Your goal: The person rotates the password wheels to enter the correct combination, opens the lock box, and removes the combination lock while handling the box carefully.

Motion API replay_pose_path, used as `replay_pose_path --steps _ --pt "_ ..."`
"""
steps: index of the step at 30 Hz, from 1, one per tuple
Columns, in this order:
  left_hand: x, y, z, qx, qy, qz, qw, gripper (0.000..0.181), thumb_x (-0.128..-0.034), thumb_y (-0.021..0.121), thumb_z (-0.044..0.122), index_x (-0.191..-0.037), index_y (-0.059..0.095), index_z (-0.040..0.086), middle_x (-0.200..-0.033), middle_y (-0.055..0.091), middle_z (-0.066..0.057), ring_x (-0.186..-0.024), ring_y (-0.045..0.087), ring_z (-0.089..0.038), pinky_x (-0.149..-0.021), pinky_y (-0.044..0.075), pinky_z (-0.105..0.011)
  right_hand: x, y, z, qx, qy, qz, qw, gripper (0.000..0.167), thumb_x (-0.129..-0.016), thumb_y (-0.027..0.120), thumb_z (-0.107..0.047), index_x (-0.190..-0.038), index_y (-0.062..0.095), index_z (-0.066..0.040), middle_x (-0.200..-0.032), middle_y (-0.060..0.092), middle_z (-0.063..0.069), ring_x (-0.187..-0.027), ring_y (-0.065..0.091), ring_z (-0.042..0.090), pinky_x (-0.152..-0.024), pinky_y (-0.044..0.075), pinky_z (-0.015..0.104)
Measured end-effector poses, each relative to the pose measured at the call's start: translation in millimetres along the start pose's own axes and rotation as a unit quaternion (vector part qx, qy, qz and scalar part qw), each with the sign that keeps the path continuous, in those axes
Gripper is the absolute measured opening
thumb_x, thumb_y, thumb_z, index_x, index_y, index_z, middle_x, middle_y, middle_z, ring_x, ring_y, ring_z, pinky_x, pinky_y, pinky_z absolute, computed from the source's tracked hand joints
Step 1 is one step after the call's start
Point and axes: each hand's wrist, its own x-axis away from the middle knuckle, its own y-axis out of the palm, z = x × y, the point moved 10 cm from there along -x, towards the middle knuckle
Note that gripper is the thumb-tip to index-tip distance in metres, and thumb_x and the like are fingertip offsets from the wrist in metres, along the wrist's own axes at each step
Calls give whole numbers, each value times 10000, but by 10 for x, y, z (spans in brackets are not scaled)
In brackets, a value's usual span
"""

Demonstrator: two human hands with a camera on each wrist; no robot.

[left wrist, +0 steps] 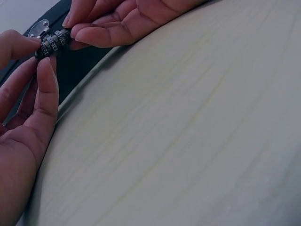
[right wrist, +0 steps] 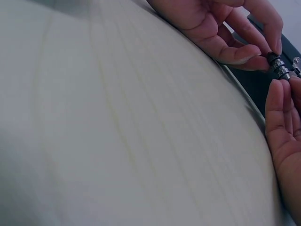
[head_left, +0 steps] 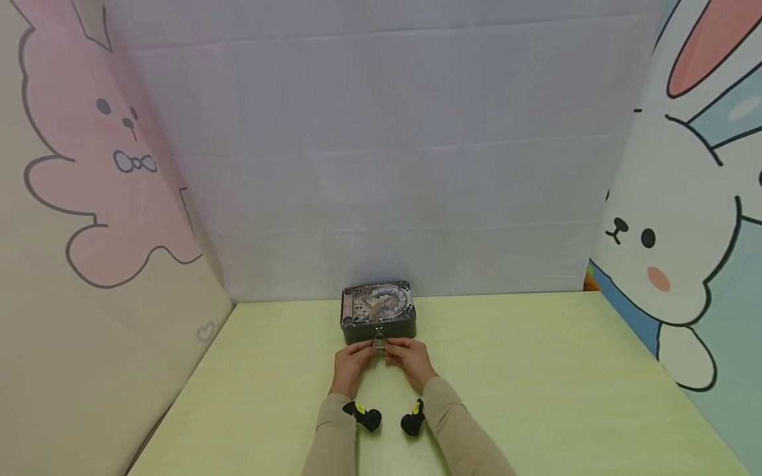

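A dark tin box (head_left: 381,311) with a printed lid stands at the table's back edge, its lid down. At its front hangs a small combination lock (left wrist: 53,43) with number dials, by a metal clasp (left wrist: 39,28). The left hand (head_left: 350,367) pinches one end of the lock between thumb and fingertips. From the other side the right hand (head_left: 412,360) pinches the opposite end. In the right wrist view both hands meet at the lock (right wrist: 278,66), which the fingertips partly cover.
The pale yellow-green table (head_left: 536,370) spreads out around the box. A white cloth backdrop (head_left: 381,165) rises right behind it, with rabbit-printed panels (head_left: 119,218) on both sides. Black wrist cameras (head_left: 364,416) sit on the inner side of both wrists.
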Motion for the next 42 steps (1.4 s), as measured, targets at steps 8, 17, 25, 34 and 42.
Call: replay_pose_path --steps 8,17,25,34,42 --pt "-6 20 7 551 -21 -209 9983 271 -911 629 -25 -1125 648 -189 -919 716 -79 -785 671 -111 -657 559 -227 -91 -55 113 17 -52 129 9999 314 -938 616 64 -1205 566 220 -883 684 49 -723 675 109 -705 582 233" --pt "-16 32 0 580 -138 -208 9980 277 -945 649 21 -1134 645 -182 -901 712 -57 -783 671 -109 -657 566 -225 -101 -62 123 -29 34 97 9999 323 -974 584 20 -1229 550 215 -884 688 66 -740 675 116 -709 583 241" --pt "-35 38 -12 504 -119 -195 9985 287 -938 679 43 -1125 654 -174 -881 707 -54 -771 664 -107 -659 571 -219 -121 -64 140 -89 151 -26 9998 332 -994 540 30 -1267 515 217 -901 658 85 -767 663 132 -736 585 257" --pt "-5 71 31 735 -65 -170 9971 288 -942 649 -1 -1135 623 -213 -882 702 -66 -757 672 -111 -667 585 -233 -139 -67 169 -156 262 -150 9994 342 -996 524 57 -1301 493 206 -924 660 67 -778 673 128 -762 587 265" --pt "34 94 10 922 -229 -289 9951 331 -968 613 9 -1198 576 -227 -984 713 -164 -797 702 -142 -739 602 -300 -128 -32 206 -270 459 -315 9981 405 -1003 519 49 -1377 443 184 -986 682 97 -797 683 125 -790 583 265"
